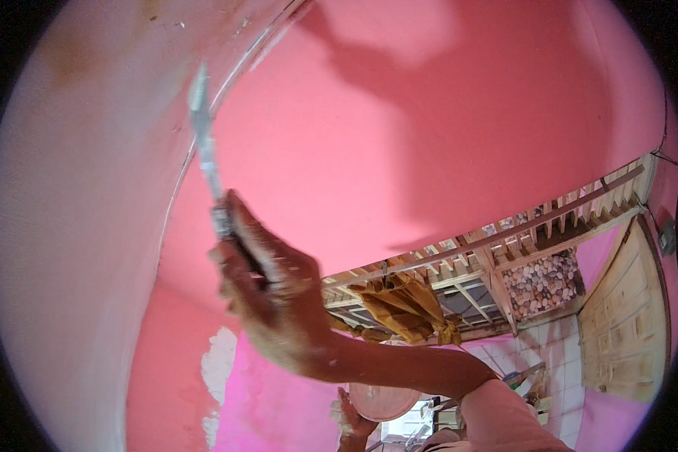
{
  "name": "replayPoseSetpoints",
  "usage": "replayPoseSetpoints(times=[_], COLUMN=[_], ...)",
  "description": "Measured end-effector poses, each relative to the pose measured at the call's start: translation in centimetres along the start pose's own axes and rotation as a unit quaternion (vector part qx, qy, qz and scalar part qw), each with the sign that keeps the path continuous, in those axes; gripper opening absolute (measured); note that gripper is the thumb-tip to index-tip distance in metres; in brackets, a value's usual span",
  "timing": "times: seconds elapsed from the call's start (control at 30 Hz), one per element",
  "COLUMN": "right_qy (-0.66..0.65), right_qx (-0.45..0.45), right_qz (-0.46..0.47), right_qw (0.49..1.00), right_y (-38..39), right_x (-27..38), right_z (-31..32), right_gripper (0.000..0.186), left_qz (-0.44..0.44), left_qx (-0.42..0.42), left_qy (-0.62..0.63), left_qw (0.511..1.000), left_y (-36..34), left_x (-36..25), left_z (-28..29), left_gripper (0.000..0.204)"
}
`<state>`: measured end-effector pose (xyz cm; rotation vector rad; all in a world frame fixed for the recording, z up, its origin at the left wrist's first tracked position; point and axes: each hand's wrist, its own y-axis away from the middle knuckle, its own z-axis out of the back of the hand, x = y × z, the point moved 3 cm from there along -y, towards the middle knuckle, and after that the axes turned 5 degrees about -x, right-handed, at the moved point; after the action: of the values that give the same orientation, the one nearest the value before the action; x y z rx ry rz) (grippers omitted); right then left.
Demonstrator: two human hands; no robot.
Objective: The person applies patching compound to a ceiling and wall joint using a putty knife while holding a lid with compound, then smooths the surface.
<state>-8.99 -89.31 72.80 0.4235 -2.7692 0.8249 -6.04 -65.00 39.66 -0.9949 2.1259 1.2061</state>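
My right hand, smeared with pale material, is raised and closed round the handle of a putty knife. Its narrow blade, blurred and whitish, points up at the seam where the off-white ceiling meets the pink wall. Whether the tip touches the surface I cannot tell. Low in the view, my left hand grips the left rim of a round pale pink container. What is in the container cannot be made out. White smears cover the left fingers too.
A rough white patch marks the lower wall. To the right are a slatted wooden frame, a bunched brown curtain and a wooden door. Tiled floor shows far below, with some clutter on it. Cables hang at the right edge.
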Motion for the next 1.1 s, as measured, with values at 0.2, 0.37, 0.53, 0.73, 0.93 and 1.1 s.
replayPoseSetpoints(times=[0.2,0.37,0.53,0.73,0.93,1.1], right_qy=[0.025,-0.031,0.043,0.022,-0.012,-0.008], right_qx=[0.005,0.038,0.085,0.067,0.003,-0.026], right_qz=[-0.095,-0.086,-0.030,-0.102,-0.117,-0.063], right_qw=[0.995,0.995,0.995,0.992,0.993,0.998], right_y=[-8.8,-10.7,-6.5,-4.2,-9.9,-10.6], right_x=[-1.4,-0.2,0.1,-0.5,-1.4,1.8], right_z=[4.5,3.2,1.8,4.6,6.6,5.9], right_gripper=[0.031,0.024,0.028,0.038,0.035,0.034], left_qz=[0.035,0.028,0.041,0.048,0.049,0.047], left_qx=[0.035,0.038,0.024,0.035,0.039,0.051], left_qy=[-0.013,-0.032,-0.014,-0.026,-0.020,-0.034], left_qw=[0.999,0.998,0.999,0.998,0.998,0.997], left_y=[-1.4,-1.7,-2.0,-1.8,-1.1,-0.3], left_x=[0.4,0.3,0.3,0.5,0.4,0.4], left_z=[-0.4,-0.8,0.4,0.1,-1.1,-1.6], left_gripper=[0.078,0.079,0.079,0.080,0.082,0.083])
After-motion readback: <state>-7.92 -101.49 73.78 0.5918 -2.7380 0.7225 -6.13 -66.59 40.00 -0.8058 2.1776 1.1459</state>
